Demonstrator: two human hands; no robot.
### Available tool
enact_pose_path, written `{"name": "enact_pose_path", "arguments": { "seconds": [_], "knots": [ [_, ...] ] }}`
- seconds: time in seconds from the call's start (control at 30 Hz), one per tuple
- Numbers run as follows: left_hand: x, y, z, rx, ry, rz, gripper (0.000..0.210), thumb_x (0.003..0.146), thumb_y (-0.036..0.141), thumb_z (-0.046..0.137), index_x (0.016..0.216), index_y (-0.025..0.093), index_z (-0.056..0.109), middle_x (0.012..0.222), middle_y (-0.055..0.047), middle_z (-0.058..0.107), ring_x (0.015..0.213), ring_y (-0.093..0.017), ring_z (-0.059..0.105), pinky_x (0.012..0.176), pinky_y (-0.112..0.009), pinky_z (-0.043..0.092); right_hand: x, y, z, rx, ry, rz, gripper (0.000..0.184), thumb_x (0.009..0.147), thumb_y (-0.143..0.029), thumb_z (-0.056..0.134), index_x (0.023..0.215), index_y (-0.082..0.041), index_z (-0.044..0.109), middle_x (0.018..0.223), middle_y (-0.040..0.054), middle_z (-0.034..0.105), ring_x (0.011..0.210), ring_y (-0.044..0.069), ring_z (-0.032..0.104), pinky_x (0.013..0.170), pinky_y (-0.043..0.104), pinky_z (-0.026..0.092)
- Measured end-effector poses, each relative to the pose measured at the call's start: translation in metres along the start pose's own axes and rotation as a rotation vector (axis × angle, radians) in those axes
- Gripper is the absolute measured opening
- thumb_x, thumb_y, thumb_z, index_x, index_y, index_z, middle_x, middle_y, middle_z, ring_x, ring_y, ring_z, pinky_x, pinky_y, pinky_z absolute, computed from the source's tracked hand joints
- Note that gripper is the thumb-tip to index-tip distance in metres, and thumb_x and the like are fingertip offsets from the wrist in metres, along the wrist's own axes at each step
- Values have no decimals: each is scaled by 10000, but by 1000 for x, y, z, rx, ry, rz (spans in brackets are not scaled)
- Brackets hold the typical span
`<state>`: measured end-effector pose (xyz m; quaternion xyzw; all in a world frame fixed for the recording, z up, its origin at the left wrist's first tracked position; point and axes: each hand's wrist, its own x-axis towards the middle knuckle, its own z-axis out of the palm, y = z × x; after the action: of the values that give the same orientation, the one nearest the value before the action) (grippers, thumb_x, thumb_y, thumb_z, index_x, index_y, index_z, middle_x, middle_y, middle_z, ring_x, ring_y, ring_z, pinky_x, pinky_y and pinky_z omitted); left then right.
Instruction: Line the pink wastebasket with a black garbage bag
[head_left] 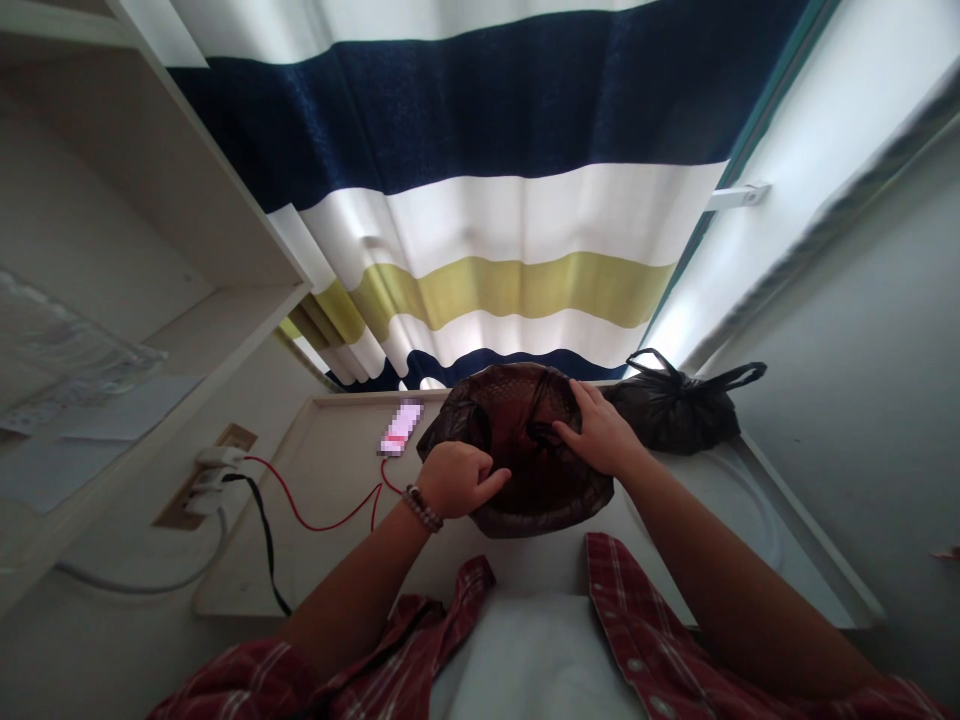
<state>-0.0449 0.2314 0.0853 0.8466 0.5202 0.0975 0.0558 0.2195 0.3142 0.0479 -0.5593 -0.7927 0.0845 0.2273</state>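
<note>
A dark reddish trash bin [517, 400] with a patterned wall stands on the white surface, its mouth facing me. A thin black trash bag [469, 425] lines it and folds over the rim. My left hand [456, 478], with a beaded bracelet at the wrist, is closed at the left rim, its fingers curled on the bag and the thumb pointing inward. My right hand [604, 430] lies over the right rim with fingers stretched and the thumb apart, touching the liner. Just right of the bin sits a tied black plastic bag [675, 415] with two handle loops.
A phone with a blurred screen [401, 428] lies left of the bin, on a red cable [315, 525]. Plugs [214, 475] fill a wall socket at left, below a shelf [247, 300]. A striped curtain [510, 220] hangs behind; a wall [870, 400] borders the right.
</note>
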Motion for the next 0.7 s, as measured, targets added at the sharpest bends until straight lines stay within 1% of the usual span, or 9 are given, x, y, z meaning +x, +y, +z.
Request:
{"name": "enact_pose_path", "arguments": {
  "seconds": [0.13,0.27,0.7],
  "knots": [
    [0,0,0,2,7,5,560,927,547,424,528,169,533,545,-28,558,538,-131,457,555,-313,165,-1,0,-1,-2,-4,4,795,833,-497,553,1489,-137,284,1487,166,356,1323,327,412,1109,447,348],
    [-1,-1,1,3,13,5,560,926,546,424,527,167,526,541,-28,552,536,-131,453,557,-310,164,-1,-1,-1,10,0,5,792,831,-492,556,1493,-155,280,1488,160,356,1317,329,418,1101,457,355],
    [-2,-2,2,-8,24,7,540,927,529,432,536,170,534,551,-24,558,543,-130,455,560,-315,168,0,-2,0,10,1,5,767,843,-469,540,1491,-148,285,1477,164,368,1321,326,414,1108,458,348]
  ]
}}
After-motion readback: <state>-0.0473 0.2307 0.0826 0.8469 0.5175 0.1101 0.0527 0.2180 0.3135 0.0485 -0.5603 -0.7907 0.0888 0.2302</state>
